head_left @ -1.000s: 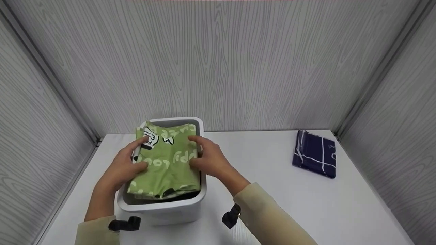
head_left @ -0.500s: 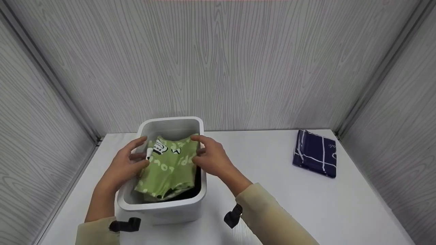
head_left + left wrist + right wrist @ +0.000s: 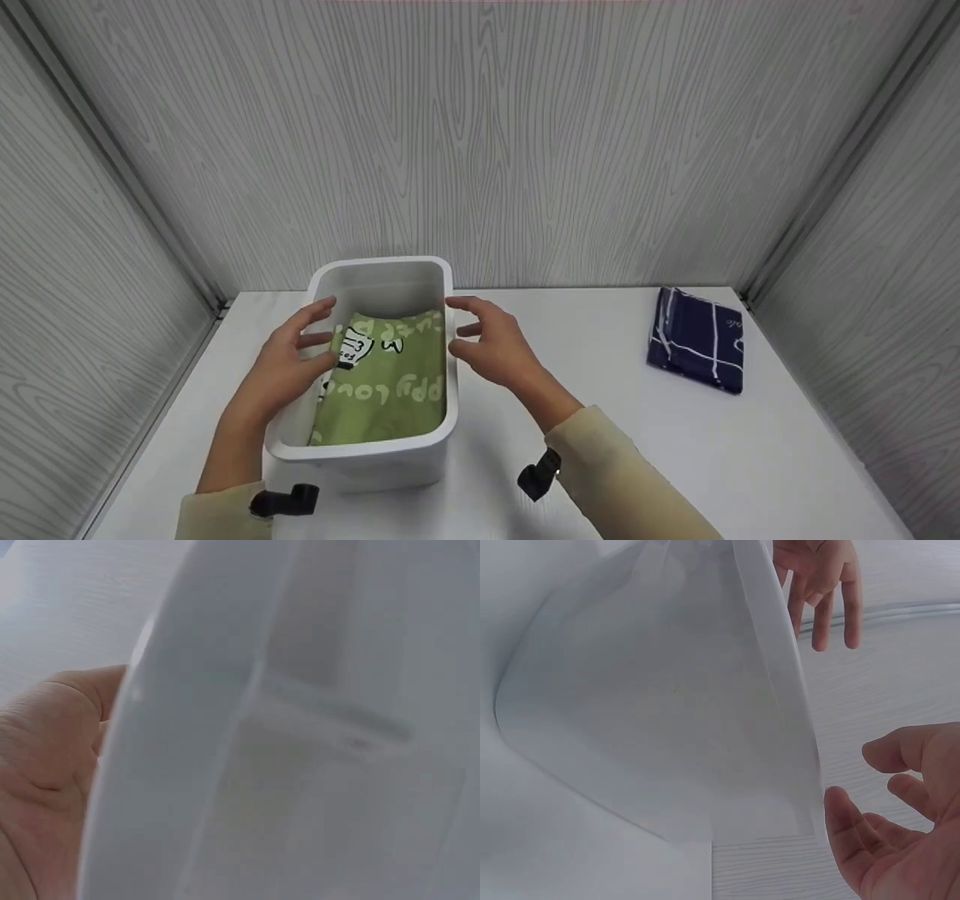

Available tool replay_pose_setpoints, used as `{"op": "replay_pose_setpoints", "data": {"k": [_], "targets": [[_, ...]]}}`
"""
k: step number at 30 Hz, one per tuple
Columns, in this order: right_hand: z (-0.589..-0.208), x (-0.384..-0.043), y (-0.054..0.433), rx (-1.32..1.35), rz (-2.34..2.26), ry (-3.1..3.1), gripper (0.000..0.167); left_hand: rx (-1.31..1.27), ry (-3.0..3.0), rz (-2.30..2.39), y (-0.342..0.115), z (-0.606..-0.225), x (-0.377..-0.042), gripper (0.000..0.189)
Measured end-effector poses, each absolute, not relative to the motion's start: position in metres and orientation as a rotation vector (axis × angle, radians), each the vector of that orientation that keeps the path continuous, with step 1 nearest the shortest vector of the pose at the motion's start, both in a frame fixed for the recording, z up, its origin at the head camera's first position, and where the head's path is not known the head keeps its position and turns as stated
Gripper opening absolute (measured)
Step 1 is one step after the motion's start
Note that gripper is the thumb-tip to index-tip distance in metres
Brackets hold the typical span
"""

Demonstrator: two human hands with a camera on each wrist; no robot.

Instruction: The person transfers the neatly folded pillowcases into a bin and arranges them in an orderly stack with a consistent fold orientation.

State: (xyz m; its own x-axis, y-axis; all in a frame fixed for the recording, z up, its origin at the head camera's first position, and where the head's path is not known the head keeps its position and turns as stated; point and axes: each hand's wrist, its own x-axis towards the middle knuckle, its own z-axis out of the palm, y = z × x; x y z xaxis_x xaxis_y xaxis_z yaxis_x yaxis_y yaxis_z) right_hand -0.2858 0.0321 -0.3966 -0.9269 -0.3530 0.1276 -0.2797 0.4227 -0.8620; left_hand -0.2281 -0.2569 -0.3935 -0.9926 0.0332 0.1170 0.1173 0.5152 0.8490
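A folded green cloth (image 3: 386, 382) with pale lettering and a black-and-white cartoon print lies low inside a white rectangular bin (image 3: 390, 448). At the bin's left rim, my left hand (image 3: 285, 367) has its fingers spread and holds nothing; the fingertips reach over the opening, above the cloth's left edge. My right hand (image 3: 491, 345) is beside the right rim, fingers loosely bent around nothing. In the right wrist view, the right hand (image 3: 907, 825) is just off the bin's edge. The left wrist view is filled mostly by the bin's wall (image 3: 180, 712), and the cloth is hidden there.
A folded navy cloth (image 3: 694, 341) with white lines lies at the right rear of the white table (image 3: 600, 420). Grey wood-grain panels (image 3: 480, 150) enclose the back and both sides, close behind the bin.
The green cloth has dropped from rim level down into the bin. Both hands have let go of it, and the right hand has moved right, out past the rim.
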Motion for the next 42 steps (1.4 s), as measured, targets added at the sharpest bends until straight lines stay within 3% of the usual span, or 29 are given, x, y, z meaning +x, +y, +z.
{"op": "replay_pose_setpoints", "data": {"k": [15,25,30,37,42], "targets": [[-0.454,-0.283,0.118,-0.514,-1.493,2.743,0.055,-0.47,-2.581,-1.368,-0.185,-0.391,-0.216,0.06],[-0.52,-0.289,0.211,-0.508,-1.183,3.177,0.057,-0.818,-2.39,-0.794,-0.071,-0.396,-0.208,0.049],[-0.541,-0.292,0.254,-0.413,-1.017,3.373,0.058,-1.019,-2.411,-0.73,-0.011,-0.423,-0.219,0.044],[-0.553,-0.29,0.29,-0.097,-0.921,3.273,0.064,-0.953,-2.489,-0.333,0.049,-0.486,-0.259,0.041],[-0.56,-0.29,0.311,0.01,-0.791,3.234,0.072,-0.918,-2.597,-0.115,0.083,-0.518,-0.281,0.052]]}}
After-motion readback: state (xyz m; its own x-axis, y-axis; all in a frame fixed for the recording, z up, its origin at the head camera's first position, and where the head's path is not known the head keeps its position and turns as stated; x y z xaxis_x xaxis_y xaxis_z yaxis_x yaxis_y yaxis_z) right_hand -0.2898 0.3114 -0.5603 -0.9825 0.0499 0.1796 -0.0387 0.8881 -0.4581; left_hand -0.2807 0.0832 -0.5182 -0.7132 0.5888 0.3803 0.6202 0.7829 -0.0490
